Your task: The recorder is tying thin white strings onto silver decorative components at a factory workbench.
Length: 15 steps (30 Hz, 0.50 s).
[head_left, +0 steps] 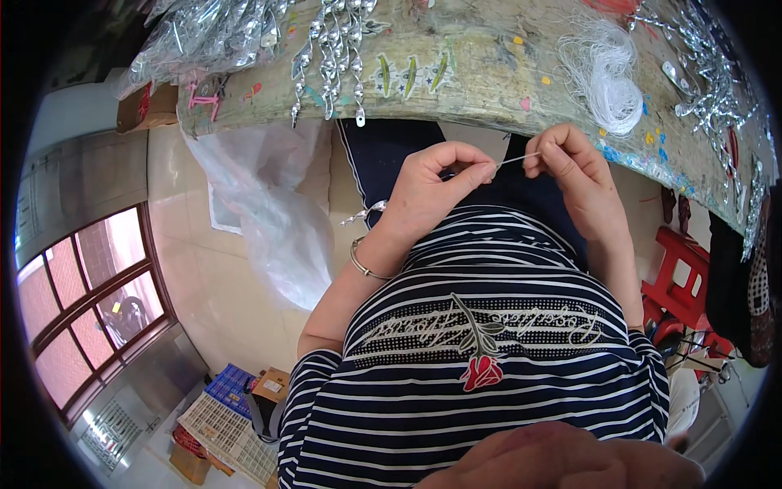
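Just in front of the table edge, a short length of white cord (519, 159) is stretched between my two hands. My left hand (440, 181) pinches one end of it between thumb and forefinger. The other end is in the fingertips of my right hand (577, 178), which is a little higher. Below my left wrist, a twisted silver strip (362, 213) hangs over my lap; what holds it is hidden. On the table, a loose hank of white cord (621, 102) lies beyond my right hand. Several twisted silver foil strips (330, 61) hang over the table's front edge.
The worn table (481, 77) carries a heap of silver strips (208, 53) at left and more silver strands (709, 90) at right. A translucent plastic sheet (285, 204) hangs below its left edge. A red stool (678, 277) stands at right, cardboard boxes (273, 387) at lower left.
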Each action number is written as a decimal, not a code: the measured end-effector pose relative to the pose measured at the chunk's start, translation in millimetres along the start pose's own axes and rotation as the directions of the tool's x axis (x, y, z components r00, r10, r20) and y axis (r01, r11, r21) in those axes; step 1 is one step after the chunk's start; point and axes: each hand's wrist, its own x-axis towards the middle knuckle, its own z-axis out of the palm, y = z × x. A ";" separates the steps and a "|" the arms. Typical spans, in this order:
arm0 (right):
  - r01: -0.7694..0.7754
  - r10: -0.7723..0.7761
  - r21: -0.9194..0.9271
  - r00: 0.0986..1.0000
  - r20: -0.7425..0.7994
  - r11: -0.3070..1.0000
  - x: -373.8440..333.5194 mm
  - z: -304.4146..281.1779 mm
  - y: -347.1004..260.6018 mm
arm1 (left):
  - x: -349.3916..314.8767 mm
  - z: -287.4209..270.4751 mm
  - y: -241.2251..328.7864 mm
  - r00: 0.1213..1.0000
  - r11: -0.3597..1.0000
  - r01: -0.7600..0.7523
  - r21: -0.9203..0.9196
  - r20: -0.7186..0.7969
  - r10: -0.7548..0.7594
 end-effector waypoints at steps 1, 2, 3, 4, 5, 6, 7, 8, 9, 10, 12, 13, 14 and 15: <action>-0.021 0.017 0.136 0.999 0.033 0.990 -0.1 3.3 -3.0 | 0.1 1.1 1.2 1.000 1.000 0.001 0.016 -0.003 -0.001; -0.021 0.016 0.137 0.999 0.036 0.990 -0.2 6.2 -5.4 | 0.6 1.9 1.0 1.000 1.000 0.001 0.018 -0.005 0.000; -0.005 0.001 0.114 0.999 0.037 0.993 -0.3 9.3 -7.7 | 1.6 2.6 0.7 0.999 0.999 -0.041 0.034 -0.018 0.041; 0.011 -0.014 0.089 0.999 0.037 0.996 -0.4 11.0 -9.4 | 2.5 3.9 0.8 0.996 0.995 -0.083 0.050 -0.028 0.084; 0.012 -0.015 0.088 0.999 0.037 0.996 0.2 13.7 -8.4 | 2.4 4.0 1.7 0.996 0.995 -0.084 0.049 -0.028 0.085; 0.058 -0.056 -0.043 0.998 0.033 0.997 0.9 16.9 -5.8 | 1.9 3.7 3.1 0.995 0.995 -0.086 0.057 -0.036 0.088; 0.102 -0.097 -0.174 0.995 0.035 0.980 1.6 18.7 -4.1 | 1.5 3.9 3.9 0.995 0.994 -0.088 0.065 -0.044 0.091; 0.102 -0.097 -0.174 0.995 0.036 0.979 2.9 19.0 -5.4 | 1.3 4.8 4.5 0.995 0.994 -0.089 0.065 -0.044 0.092; 0.277 -0.258 -0.442 0.961 0.105 0.853 5.1 18.8 -7.9 | 1.1 5.9 5.1 0.997 0.999 -0.051 -0.019 -0.051 0.050; 0.424 -0.384 -0.653 0.898 0.214 0.628 7.0 19.5 -9.4 | 0.7 5.7 5.9 0.999 0.995 -0.012 -0.101 -0.054 0.007; 0.458 -0.422 -0.678 0.876 0.234 0.575 8.3 21.5 -7.5 | 1.3 5.3 6.3 0.999 0.989 0.014 -0.144 -0.042 -0.021; 0.476 -0.445 -0.714 0.859 0.253 0.514 8.1 22.2 -6.5 | 1.9 5.6 6.3 0.999 0.981 0.042 -0.189 -0.024 -0.047; 0.491 -0.465 -0.746 0.842 0.273 0.450 8.1 22.9 -5.4 | 1.8 5.8 6.4 0.999 0.981 0.041 -0.188 -0.023 -0.046; 0.491 -0.467 -0.746 0.842 0.272 0.450 8.8 24.1 -3.6 | 1.5 6.0 6.3 0.998 0.978 0.044 -0.206 -0.028 -0.051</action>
